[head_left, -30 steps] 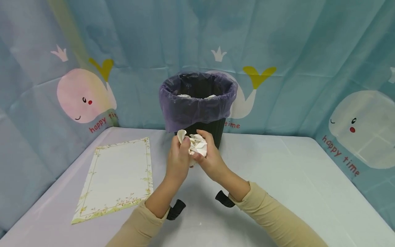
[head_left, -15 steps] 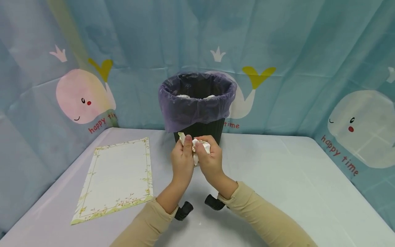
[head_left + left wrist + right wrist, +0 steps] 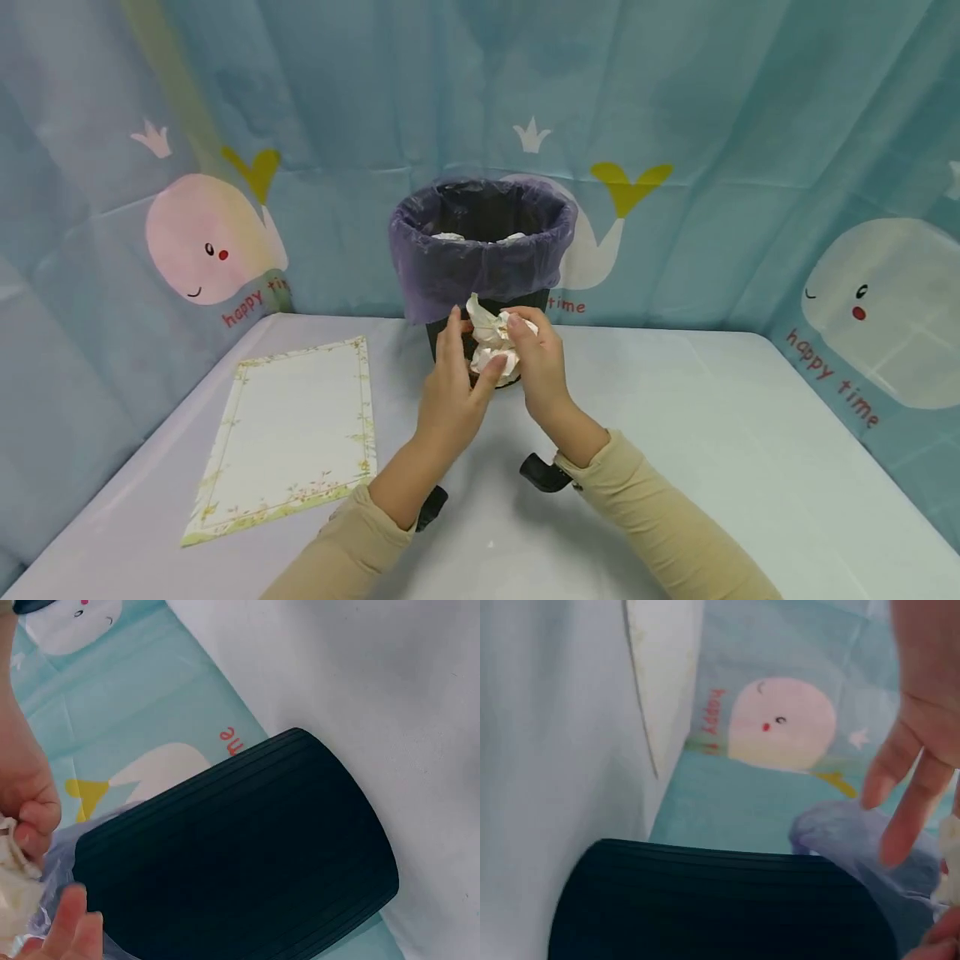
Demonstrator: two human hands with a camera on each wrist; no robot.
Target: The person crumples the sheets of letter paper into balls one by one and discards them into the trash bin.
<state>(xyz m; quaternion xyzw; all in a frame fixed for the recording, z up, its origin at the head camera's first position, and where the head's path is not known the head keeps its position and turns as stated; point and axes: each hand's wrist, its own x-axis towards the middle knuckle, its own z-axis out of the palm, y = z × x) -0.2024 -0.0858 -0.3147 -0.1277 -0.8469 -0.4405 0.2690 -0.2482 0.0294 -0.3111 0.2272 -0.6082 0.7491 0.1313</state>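
Note:
A crumpled ball of white paper (image 3: 491, 333) is up between my hands, in front of the bin in the head view. My right hand (image 3: 543, 367) grips it from the right, thumb on top. On the other side my left hand (image 3: 452, 392) has its fingers extended and its thumb spread, close against the paper. The left wrist view shows the ball (image 3: 16, 904) at its left edge, under the curled fingers (image 3: 37, 817) of the right hand. Straight fingers (image 3: 907, 825) of the left hand appear in the right wrist view.
Behind the hands stands a dark ribbed bin (image 3: 240, 855) with a purple liner bag (image 3: 480, 271) over its rim and white crumpled pieces inside. A flat sheet with a floral border (image 3: 292, 433) lies left on the white table (image 3: 712, 450). Blue curtains (image 3: 360, 100) enclose the back and sides.
Both hands squeezed the paper together half a second ago. Now the left hand has opened out its fingers, and the right hand has moved slightly right with the paper.

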